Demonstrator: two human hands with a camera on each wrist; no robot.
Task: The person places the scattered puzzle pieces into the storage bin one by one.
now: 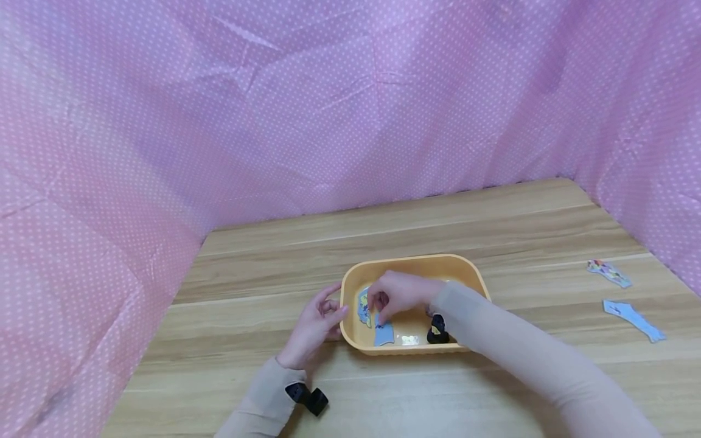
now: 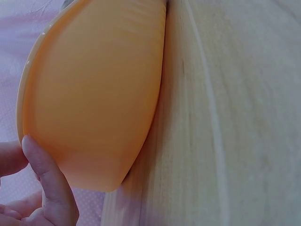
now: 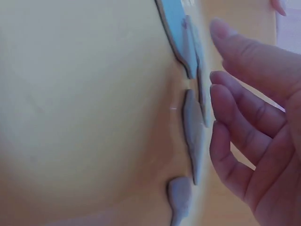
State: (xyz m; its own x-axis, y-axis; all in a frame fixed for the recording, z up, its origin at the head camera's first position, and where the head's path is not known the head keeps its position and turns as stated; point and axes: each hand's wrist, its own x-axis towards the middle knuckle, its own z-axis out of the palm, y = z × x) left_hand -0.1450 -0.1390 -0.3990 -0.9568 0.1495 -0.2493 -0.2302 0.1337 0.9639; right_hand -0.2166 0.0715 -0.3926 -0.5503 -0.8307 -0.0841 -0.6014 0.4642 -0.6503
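In the head view an orange plastic tub (image 1: 411, 261) stands on the wooden table. At its left end my left hand (image 1: 316, 319) holds the rim, thumb and index finger (image 2: 47, 172) on either side of it in the left wrist view. My right hand (image 1: 402, 295) reaches inside the tub, over blue puzzle pieces. Beneath its fingers lies a light-blue piece (image 1: 384, 334); a colourful piece (image 1: 364, 307) is farther left. In the right wrist view the bent fingers (image 3: 244, 113) are apart from the thumb, close to overlapping pieces (image 3: 194, 134), with nothing visibly gripped.
Two more puzzle pieces lie on the table at the right: a multicoloured one (image 1: 609, 273) and a long light-blue one (image 1: 634, 319). A pink dotted cloth (image 1: 350, 109) hangs around the table's back and sides.
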